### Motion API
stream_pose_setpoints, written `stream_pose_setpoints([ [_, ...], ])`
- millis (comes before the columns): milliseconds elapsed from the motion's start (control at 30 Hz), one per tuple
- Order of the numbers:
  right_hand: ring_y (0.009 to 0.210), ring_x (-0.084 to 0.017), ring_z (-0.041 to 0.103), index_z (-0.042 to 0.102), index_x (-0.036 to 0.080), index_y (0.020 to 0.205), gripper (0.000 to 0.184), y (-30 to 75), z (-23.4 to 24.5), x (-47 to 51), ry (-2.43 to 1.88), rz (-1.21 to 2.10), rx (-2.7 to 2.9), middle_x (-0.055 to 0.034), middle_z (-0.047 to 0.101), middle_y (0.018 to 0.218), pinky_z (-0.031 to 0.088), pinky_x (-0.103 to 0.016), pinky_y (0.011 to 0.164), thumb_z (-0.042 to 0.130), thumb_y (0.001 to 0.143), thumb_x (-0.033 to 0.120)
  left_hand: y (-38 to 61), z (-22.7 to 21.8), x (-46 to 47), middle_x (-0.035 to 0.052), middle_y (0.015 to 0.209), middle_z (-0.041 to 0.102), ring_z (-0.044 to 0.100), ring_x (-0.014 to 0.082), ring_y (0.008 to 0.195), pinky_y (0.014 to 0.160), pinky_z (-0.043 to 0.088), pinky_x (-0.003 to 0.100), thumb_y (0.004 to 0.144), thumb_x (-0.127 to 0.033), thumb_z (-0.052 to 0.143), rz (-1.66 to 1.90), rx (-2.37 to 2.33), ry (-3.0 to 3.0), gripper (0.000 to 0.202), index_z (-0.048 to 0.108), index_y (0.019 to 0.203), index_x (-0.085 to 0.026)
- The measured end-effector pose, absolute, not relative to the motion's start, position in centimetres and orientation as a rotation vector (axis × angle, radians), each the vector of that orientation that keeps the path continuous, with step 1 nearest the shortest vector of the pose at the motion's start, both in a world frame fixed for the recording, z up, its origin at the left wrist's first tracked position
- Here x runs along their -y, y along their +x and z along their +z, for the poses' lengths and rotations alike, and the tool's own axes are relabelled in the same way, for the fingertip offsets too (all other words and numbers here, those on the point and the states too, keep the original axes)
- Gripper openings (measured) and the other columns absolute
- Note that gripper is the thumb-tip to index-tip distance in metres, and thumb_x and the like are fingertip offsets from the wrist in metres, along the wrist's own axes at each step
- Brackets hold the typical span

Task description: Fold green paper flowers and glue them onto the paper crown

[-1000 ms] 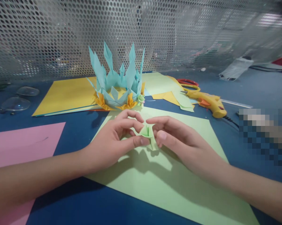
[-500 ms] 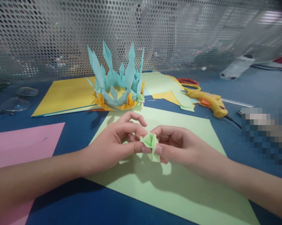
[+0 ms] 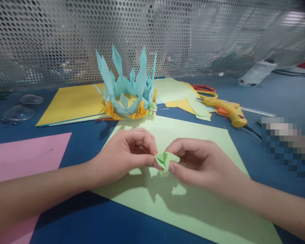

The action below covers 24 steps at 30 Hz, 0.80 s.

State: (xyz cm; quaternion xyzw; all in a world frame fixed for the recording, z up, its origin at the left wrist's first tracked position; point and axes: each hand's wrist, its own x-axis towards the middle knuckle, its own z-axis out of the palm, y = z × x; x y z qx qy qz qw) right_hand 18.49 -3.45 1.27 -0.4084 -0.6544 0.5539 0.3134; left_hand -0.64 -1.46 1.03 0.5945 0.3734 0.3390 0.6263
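A small folded light-green paper piece [image 3: 165,160] is pinched between both hands just above a large light-green sheet [image 3: 193,203]. My left hand [image 3: 124,156] grips its left side with thumb and curled fingers. My right hand [image 3: 200,162] pinches its right side between thumb and forefinger. Behind them stands a light-blue paper crown [image 3: 127,84] with orange folded pieces around its base.
A yellow sheet [image 3: 71,103] lies at the back left and a pink sheet [image 3: 25,152] at the left. A yellow glue gun [image 3: 225,110] and red-handled scissors [image 3: 204,89] lie at the back right. Clear domes [image 3: 17,113] sit far left. A perforated metal screen [image 3: 66,37] closes the back.
Both hands have curled tighter around the green piece and lowered slightly. The piece has turned so its open folds face up and towards me.
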Motion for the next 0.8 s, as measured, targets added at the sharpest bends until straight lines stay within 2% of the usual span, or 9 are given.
stream_pose_setpoints([
  [133, 0.055, -0.009, 0.054, 0.062, 0.020, 0.073, 0.009, 18.59, 1.24, 3.56, -1.039, 1.284, 1.806, 0.0021, 0.064, 0.065, 0.045, -0.019, 0.050, 0.062, 0.075, 0.011, -0.57, 0.93, 1.74, -0.0059, 0.058, 0.063, 0.057, 0.0074, 0.055, 0.054, 0.045, 0.016, 0.063, -0.005, 0.077, 0.721, -0.918, 1.243, 0.018, 0.064, 0.061, -0.016],
  [267, 0.059, -0.012, 0.058, 0.062, 0.022, 0.071, 0.009, 18.69, 1.18, 3.55, -1.089, 1.171, 1.800, 0.0010, 0.065, 0.066, 0.048, -0.022, 0.055, 0.063, 0.077, 0.015, -0.43, 0.95, 2.02, -0.0028, 0.062, 0.070, 0.060, 0.0099, 0.056, 0.050, 0.045, 0.016, 0.064, -0.010, 0.078, 0.778, -1.051, 1.297, 0.010, 0.073, 0.064, -0.019],
  [367, 0.061, -0.013, 0.057, 0.062, 0.022, 0.072, 0.009, 18.67, 1.14, 3.54, -1.149, 1.101, 1.815, -0.0007, 0.066, 0.068, 0.049, -0.024, 0.056, 0.062, 0.078, 0.015, -0.36, 1.10, 2.17, -0.0025, 0.060, 0.070, 0.059, 0.0114, 0.054, 0.046, 0.045, 0.017, 0.066, -0.016, 0.078, 0.809, -1.150, 1.352, 0.006, 0.076, 0.063, -0.020],
  [467, 0.058, -0.011, 0.055, 0.062, 0.021, 0.073, 0.010, 18.63, 1.15, 3.50, -1.206, 0.980, 1.906, 0.0000, 0.065, 0.067, 0.047, -0.022, 0.054, 0.060, 0.080, 0.014, -0.20, 1.24, 2.25, -0.0041, 0.057, 0.071, 0.063, 0.0112, 0.054, 0.050, 0.050, 0.016, 0.069, -0.014, 0.075, 0.790, -1.111, 1.326, 0.009, 0.077, 0.065, -0.022],
  [667, 0.053, -0.010, 0.052, 0.060, 0.020, 0.070, 0.013, 18.60, 1.07, 3.28, -1.247, 0.782, 2.048, 0.0018, 0.063, 0.063, 0.042, -0.020, 0.049, 0.058, 0.081, 0.014, 0.15, 1.05, 2.36, -0.0026, 0.075, 0.077, 0.071, 0.0130, 0.069, 0.059, 0.055, 0.016, 0.074, -0.006, 0.067, 0.715, -1.059, 1.296, 0.023, 0.078, 0.087, -0.021],
  [800, 0.051, -0.010, 0.051, 0.058, 0.021, 0.068, 0.015, 18.55, 0.94, 3.33, -1.225, 0.679, 2.092, 0.0020, 0.062, 0.061, 0.040, -0.020, 0.046, 0.058, 0.080, 0.013, 0.03, 0.75, 2.34, -0.0017, 0.083, 0.078, 0.071, 0.0145, 0.077, 0.063, 0.055, 0.017, 0.075, -0.012, 0.070, 0.693, -1.006, 1.322, 0.025, 0.077, 0.097, -0.022],
])
